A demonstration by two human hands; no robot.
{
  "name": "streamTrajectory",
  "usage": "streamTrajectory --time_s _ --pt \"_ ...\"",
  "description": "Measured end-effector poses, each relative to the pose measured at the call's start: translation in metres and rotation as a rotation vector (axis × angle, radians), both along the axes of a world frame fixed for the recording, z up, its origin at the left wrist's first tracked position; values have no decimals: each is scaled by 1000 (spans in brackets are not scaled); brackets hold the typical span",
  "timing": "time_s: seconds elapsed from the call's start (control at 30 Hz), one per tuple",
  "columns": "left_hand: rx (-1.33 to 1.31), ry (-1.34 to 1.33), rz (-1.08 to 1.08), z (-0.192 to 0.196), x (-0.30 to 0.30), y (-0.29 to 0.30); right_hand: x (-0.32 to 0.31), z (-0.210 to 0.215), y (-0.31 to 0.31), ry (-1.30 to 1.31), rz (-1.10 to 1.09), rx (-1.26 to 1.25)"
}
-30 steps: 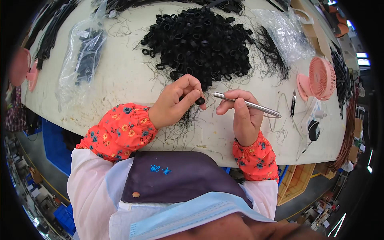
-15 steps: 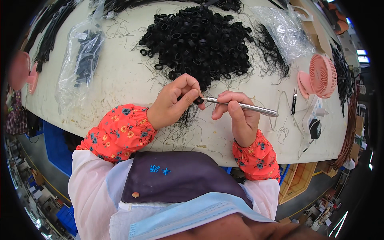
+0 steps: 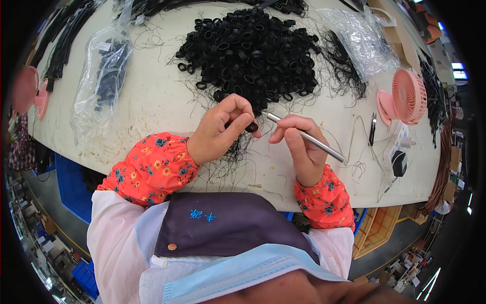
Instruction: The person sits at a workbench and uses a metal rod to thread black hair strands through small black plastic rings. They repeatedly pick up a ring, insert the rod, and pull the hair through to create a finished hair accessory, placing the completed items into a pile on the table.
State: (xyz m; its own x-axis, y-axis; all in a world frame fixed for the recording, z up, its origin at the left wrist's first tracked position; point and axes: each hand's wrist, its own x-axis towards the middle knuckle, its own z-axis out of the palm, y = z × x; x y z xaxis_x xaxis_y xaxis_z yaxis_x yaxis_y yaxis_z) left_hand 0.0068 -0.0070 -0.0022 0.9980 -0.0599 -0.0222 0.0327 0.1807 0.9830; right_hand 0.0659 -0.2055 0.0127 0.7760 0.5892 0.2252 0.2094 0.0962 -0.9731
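Note:
My left hand [image 3: 221, 129] pinches a small black loop [image 3: 251, 127] between thumb and fingers. In my right hand [image 3: 302, 144] is a slim silver metal rod-shaped tool [image 3: 324, 147], held like a pen. Its front end points up and left, beside the left fingertips and apart from the loop; the kind of tip is too small to make out. Just beyond both hands lies a large heap of black loops [image 3: 248, 55]. Loose black threads [image 3: 230, 169] are scattered on the table under my left hand.
On the pale table [image 3: 152, 121] lie a clear bag of dark pieces [image 3: 109, 71] at left and a crumpled clear bag [image 3: 362, 45] at far right. A pink fan [image 3: 407, 96], a black-handled cutter [image 3: 373, 129] and a power strip [image 3: 400, 137] with cables are at right. Another pink fan [image 3: 25, 90] stands left.
The silver tool has tilted more steeply, and its tip has moved up, away from the loop. My left hand stays in place with the loop.

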Motion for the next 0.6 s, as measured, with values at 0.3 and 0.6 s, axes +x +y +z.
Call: streamTrajectory --time_s 0.3,0.6 --pt "114 -82 16 -11 -2 -6 5 -11 13 -629 -114 -193" --pt "-150 173 169 10 6 8 14 0 6 -813 -171 -248"
